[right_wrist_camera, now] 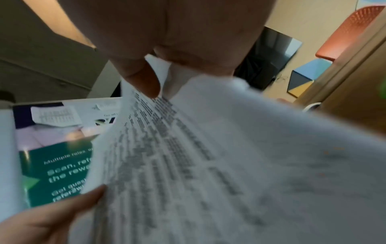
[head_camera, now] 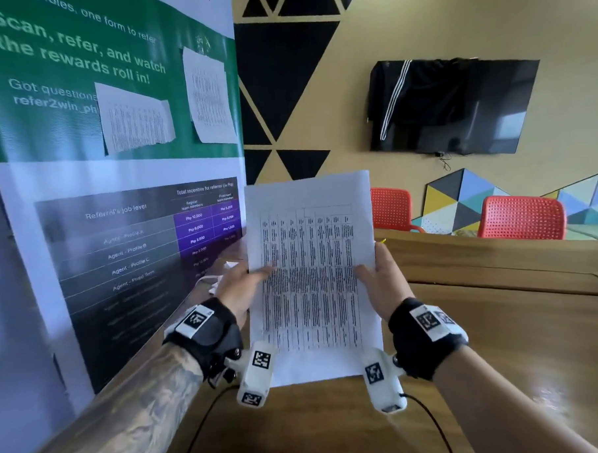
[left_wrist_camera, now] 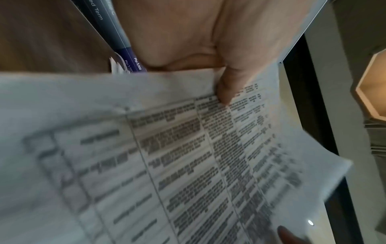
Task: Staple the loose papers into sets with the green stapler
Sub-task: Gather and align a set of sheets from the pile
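Note:
I hold a set of printed sheets (head_camera: 311, 274) upright above the wooden table (head_camera: 492, 320), their bottom edge near the tabletop. My left hand (head_camera: 243, 285) grips the left edge, thumb on the printed face. My right hand (head_camera: 382, 281) grips the right edge the same way. In the left wrist view the left thumb (left_wrist_camera: 227, 89) presses on the paper (left_wrist_camera: 167, 165). In the right wrist view the right thumb (right_wrist_camera: 144, 79) lies on the sheets (right_wrist_camera: 208, 165); a blurred green shape (right_wrist_camera: 382, 90) shows at the right edge, and whether it is the stapler cannot be told.
A tall printed banner (head_camera: 104, 183) stands close on the left, with two printed sheets (head_camera: 137, 120) stuck on it. More white papers (head_camera: 216, 281) lie on the table behind my left hand. Red chairs (head_camera: 522, 217) stand beyond the far edge. A dark screen (head_camera: 450, 102) hangs on the wall.

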A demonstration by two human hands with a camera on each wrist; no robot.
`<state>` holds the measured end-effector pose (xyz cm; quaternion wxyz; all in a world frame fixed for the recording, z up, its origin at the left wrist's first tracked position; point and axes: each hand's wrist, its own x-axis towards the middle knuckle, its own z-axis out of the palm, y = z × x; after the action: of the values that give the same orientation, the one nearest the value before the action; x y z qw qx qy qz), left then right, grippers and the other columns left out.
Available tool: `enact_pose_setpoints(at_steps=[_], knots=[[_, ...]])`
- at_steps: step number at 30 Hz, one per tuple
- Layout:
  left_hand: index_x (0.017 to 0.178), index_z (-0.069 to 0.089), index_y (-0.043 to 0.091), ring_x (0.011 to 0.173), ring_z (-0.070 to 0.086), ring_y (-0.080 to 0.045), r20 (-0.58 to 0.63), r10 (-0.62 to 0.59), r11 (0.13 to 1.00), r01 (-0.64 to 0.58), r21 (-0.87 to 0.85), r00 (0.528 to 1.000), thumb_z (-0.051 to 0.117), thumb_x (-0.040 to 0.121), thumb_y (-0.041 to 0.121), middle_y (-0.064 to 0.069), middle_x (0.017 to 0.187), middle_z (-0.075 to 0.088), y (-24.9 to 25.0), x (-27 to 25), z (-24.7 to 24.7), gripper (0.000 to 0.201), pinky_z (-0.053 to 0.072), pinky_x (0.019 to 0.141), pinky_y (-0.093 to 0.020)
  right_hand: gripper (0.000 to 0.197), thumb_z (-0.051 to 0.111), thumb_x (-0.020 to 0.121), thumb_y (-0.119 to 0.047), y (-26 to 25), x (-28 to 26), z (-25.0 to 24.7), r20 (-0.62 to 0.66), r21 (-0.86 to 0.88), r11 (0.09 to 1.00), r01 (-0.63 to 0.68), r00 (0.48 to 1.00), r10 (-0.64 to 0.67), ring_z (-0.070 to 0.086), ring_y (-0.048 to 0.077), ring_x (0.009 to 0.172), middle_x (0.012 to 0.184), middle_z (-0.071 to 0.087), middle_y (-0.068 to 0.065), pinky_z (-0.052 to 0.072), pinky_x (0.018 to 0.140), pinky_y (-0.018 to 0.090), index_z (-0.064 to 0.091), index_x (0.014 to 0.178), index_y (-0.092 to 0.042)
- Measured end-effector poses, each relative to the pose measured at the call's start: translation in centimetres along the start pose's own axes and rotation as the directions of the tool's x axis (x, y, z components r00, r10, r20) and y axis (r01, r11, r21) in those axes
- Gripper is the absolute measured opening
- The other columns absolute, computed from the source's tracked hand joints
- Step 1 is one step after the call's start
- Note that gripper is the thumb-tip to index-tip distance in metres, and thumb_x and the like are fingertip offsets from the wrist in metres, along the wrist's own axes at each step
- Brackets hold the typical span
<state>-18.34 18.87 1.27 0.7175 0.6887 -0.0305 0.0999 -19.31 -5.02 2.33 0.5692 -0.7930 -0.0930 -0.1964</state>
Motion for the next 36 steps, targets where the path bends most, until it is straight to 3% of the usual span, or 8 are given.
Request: enact_pose_setpoints(at_steps=[5, 10, 14, 18, 22, 26, 30, 36], knots=[[0.119, 0.068, 0.016, 0.113, 0.065, -0.034, -0.238, -0.174, 0.953, 0.103, -0.285, 0.956, 0.078, 0.077, 0.038, -0.011, 0.124, 0.069, -1.6, 3.8, -2.8, 0.049, 0.05, 0.098, -0.05, 0.064, 0.076, 0.083, -0.044, 3.2, -1.2, -0.9, -0.027, 0.074, 0.98, -0.187, 0.982, 0.189, 0.064, 0.019, 0.106, 0.121, 0.062, 0.001, 0.051, 0.088, 0.035, 0.045, 0.135, -0.022], [0.112, 0.068, 0.016, 0.101, 0.072, -0.036, -0.02, -0.156, 0.876, 0.129, -0.464, 0.988, 0.061, 0.097, 0.023, -0.016, 0.116, 0.073, 1.1, 2.3, -2.0, 0.018, 0.054, 0.091, -0.055, 0.006, 0.067, 0.091, -0.012, 2.5, -2.2, 1.8, 0.136, 0.517, 0.801, -0.3, 0.953, 0.27, 0.069, 0.027, 0.094, 0.107, 0.072, 0.009, 0.054, 0.081, 0.042, 0.066, 0.096, -0.015], [0.1, 0.068, 0.015, 0.091, 0.068, -0.025, -0.007, -0.076, 0.896, 0.066, -0.44, 0.997, 0.074, 0.081, 0.02, -0.01, 0.108, 0.071, 1.1, 1.7, -3.6, 0.021, 0.054, 0.081, -0.042, 0.012, 0.069, 0.085, -0.001, 2.3, -0.7, 0.5, -0.112, 0.397, 0.911, -0.115, 0.979, 0.172, 0.071, 0.026, 0.09, 0.1, 0.075, 0.015, 0.058, 0.081, 0.048, 0.069, 0.093, -0.01], [0.094, 0.075, 0.018, 0.072, 0.069, -0.019, -0.058, -0.038, 0.962, 0.021, -0.272, 0.998, 0.063, 0.092, 0.013, -0.008, 0.092, 0.075, 1.5, 1.9, -9.6, 0.012, 0.057, 0.063, -0.03, 0.018, 0.066, 0.088, 0.002, 2.8, -0.2, -3.9, -0.037, 0.327, 0.939, -0.107, 0.991, 0.126, 0.073, 0.026, 0.083, 0.095, 0.077, 0.006, 0.057, 0.079, 0.042, 0.07, 0.098, -0.013], [0.107, 0.07, 0.007, 0.092, 0.067, -0.032, 0.002, -0.058, 0.997, 0.058, 0.046, 0.998, 0.061, 0.09, -0.007, -0.021, 0.11, 0.072, -0.1, 0.7, -9.3, 0.023, 0.053, 0.093, -0.049, 0.014, 0.068, 0.089, -0.005, 2.2, -1.0, -3.3, 0.006, 0.068, 0.996, -0.058, 0.998, 0.058, 0.072, 0.02, 0.078, 0.089, 0.077, 0.001, 0.058, 0.068, 0.035, 0.069, 0.094, -0.018], [0.093, 0.069, 0.009, 0.083, 0.065, -0.027, -0.144, 0.155, 0.987, -0.147, 0.059, 0.977, 0.059, 0.092, -0.006, -0.003, 0.084, 0.076, 1.6, 1.4, -8.1, 0.018, 0.052, 0.08, -0.04, 0.01, 0.066, 0.091, -0.017, -0.2, -0.6, -2.9, -0.03, -0.165, 0.984, 0.069, 0.997, -0.075, 0.069, 0.012, 0.084, 0.093, 0.073, -0.008, 0.054, 0.07, 0.032, 0.065, 0.098, -0.024], [0.099, 0.068, 0.008, 0.083, 0.066, -0.024, -0.21, 0.261, 0.961, -0.275, -0.041, 0.942, 0.062, 0.088, -0.008, -0.01, 0.097, 0.072, 4.8, 2.3, -7.8, 0.021, 0.053, 0.084, -0.038, 0.011, 0.068, 0.091, -0.019, -3.5, 0.5, -4.1, -0.116, -0.144, 0.976, 0.165, 0.976, -0.182, 0.066, 0.006, 0.082, 0.091, 0.07, -0.014, 0.047, 0.062, 0.023, 0.064, 0.099, -0.025], [0.094, 0.071, 0.014, 0.097, 0.068, -0.033, -0.17, 0.071, 0.997, -0.062, 0.056, 0.983, 0.066, 0.083, 0.004, -0.015, 0.105, 0.075, -0.1, 1.5, -9.4, 0.016, 0.049, 0.093, -0.047, 0.023, 0.071, 0.089, -0.017, 0.0, -2.4, -3.5, -0.056, -0.041, 0.996, 0.073, 0.996, -0.075, 0.07, 0.004, 0.084, 0.093, 0.073, -0.015, 0.055, 0.072, 0.029, 0.062, 0.098, -0.036]])
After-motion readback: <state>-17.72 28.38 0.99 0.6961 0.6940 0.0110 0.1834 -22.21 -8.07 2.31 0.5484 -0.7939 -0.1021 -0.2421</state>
